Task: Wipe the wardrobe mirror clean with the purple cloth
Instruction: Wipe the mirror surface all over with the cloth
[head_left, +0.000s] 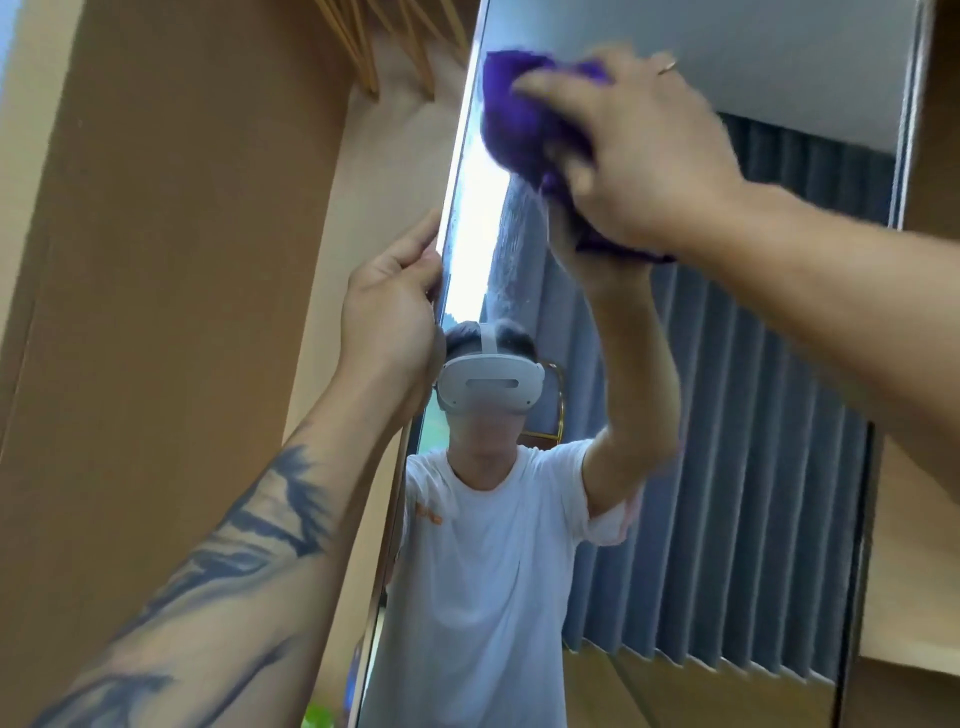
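Wiping in progress on the upper part of the wardrobe mirror (727, 467). The right hand (639, 156) presses the purple cloth (519, 124) against the glass near the mirror's upper left corner; its fingers (550, 85) lie extended and spread over the bunched fabric, the thumb low against the cloth's underside, and the hand is motion-blurred, consistent with a stroke under way. The left hand (389, 312) steadies the panel, its fingers curled round the mirror's left edge (457, 171), which suggests a hinged or sliding door that would otherwise give under pressure. Step judged: an early or middle pass, since the cloth sits high and a faint streaked haze shows on the glass just below it, beside the bright reflected window. The next move calls for continued flat pressure, carried rightward and then down in overlapping strokes, with the left hand's hold on the edge kept firm. Materials: the cloth is soft, fluffy and crumpled into a rounded wad; the mirror is a tall, flat, glossy rectangle with a thin metallic frame, reflecting grey pleated curtains (753, 364); the surrounding wardrobe panels (171, 260) are smooth, matt, tan board.
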